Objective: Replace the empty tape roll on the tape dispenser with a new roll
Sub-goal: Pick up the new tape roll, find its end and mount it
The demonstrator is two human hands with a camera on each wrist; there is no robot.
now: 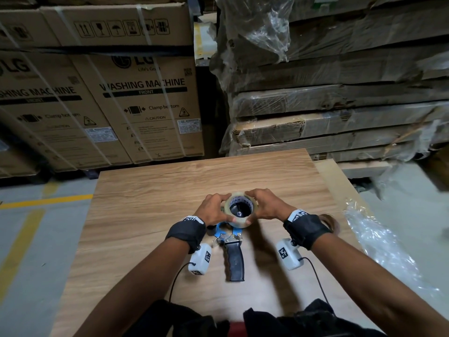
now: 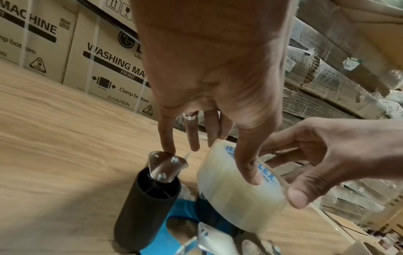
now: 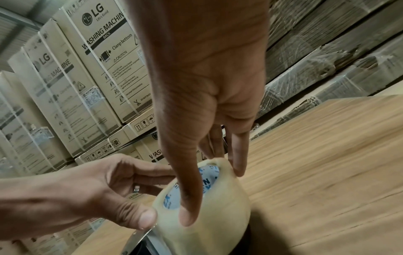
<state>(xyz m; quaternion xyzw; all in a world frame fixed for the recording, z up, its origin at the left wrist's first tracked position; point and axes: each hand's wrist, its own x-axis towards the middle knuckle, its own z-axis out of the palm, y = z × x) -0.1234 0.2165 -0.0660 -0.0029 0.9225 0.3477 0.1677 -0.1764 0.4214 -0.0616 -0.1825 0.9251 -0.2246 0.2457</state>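
Both hands on the new roll

On the wooden bench (image 1: pixel 145 215), tape dispenser (image 1: pixel 234 254) lying flat, black handle nearest. Just past it, clear tape roll (image 1: pixel 240 210) gripped by left hand (image 1: pixel 213 207) and right hand (image 1: pixel 264 205). Far off, stacked boxes (image 1: pixel 145 105).

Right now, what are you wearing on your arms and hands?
Bare forearms. Each wrist has a black strap topped with a black-and-white marker patch, and a white camera pod with a square marker and thin black cable. The left hand wears a silver ring.
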